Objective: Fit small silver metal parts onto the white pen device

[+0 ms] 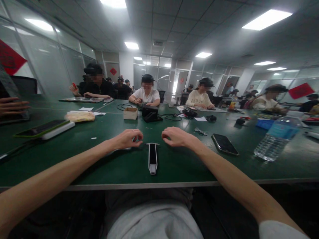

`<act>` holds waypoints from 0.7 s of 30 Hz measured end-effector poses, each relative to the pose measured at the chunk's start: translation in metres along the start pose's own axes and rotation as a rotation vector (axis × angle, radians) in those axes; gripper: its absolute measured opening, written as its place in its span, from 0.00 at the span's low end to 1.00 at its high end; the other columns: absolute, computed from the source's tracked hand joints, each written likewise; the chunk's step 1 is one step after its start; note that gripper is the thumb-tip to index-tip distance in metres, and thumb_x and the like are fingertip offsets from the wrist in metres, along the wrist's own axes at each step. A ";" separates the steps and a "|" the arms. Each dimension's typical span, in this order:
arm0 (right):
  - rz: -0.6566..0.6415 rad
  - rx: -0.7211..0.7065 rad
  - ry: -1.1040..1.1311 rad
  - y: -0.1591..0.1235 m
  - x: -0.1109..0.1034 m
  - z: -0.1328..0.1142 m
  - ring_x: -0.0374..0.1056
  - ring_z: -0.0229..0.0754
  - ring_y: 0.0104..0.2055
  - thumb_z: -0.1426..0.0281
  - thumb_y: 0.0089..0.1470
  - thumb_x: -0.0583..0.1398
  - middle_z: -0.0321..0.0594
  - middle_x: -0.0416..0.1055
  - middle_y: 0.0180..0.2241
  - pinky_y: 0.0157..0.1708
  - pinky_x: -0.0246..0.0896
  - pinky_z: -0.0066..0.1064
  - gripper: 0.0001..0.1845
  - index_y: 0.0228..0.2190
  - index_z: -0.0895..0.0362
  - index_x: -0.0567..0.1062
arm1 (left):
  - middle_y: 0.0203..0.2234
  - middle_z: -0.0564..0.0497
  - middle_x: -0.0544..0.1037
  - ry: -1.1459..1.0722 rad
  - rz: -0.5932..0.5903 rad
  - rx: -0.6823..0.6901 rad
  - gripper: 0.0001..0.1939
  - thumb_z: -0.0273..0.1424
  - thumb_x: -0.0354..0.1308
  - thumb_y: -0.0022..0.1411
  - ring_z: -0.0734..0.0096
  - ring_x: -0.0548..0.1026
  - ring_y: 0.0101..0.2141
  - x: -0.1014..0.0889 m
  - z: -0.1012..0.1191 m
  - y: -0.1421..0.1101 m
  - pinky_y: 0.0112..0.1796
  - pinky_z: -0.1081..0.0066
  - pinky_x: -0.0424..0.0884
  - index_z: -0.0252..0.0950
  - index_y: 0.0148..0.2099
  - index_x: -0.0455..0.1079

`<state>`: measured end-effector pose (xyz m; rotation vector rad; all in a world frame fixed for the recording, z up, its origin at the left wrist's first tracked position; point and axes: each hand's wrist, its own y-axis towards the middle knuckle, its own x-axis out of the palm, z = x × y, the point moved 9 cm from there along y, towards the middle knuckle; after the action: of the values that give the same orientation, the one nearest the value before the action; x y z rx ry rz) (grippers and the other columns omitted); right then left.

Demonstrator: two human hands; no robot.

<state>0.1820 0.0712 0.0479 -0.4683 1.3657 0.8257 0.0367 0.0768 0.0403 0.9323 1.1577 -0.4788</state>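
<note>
On the green table directly in front of me lies a slim white-and-black device (153, 159), its long side pointing away from me. Its near end is pale, and a thin crosspiece shows at its far end; I cannot make out its exact kind. My left hand (129, 138) rests just left of the far end, fingers curled in loosely and nothing visible in them. On the other side, my right hand (175, 136) is curled likewise with nothing visible in it. Both hands are apart from the device. Something thin and white shows partly under my left wrist.
Right of my right hand lies a phone (225, 144), with a water bottle (276, 137) beyond it. A small box (130, 113) and a black case (151, 113) stand ahead. Leftward is a green-edged dark device (41, 128). Several people sit around the table (99, 176).
</note>
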 end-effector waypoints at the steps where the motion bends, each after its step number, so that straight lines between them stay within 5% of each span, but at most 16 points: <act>1: -0.028 0.008 -0.011 -0.001 0.001 0.001 0.68 0.43 0.38 0.71 0.54 0.55 0.45 0.73 0.36 0.37 0.57 0.30 0.10 0.35 0.59 0.76 | 0.27 0.55 0.71 0.001 -0.028 -0.006 0.07 0.31 0.56 0.58 0.78 0.69 0.26 0.002 0.000 0.000 0.29 0.78 0.64 0.35 0.38 0.68; 21: -0.142 0.072 -0.021 0.000 0.014 0.002 0.69 0.44 0.39 0.69 0.53 0.56 0.45 0.75 0.38 0.36 0.57 0.29 0.11 0.37 0.57 0.76 | 0.26 0.56 0.71 -0.022 -0.116 -0.003 0.08 0.34 0.56 0.56 0.76 0.69 0.26 0.011 0.005 0.005 0.30 0.76 0.63 0.35 0.36 0.68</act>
<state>0.1831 0.0763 0.0350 -0.4934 1.3227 0.6616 0.0474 0.0774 0.0322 0.8582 1.1961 -0.5796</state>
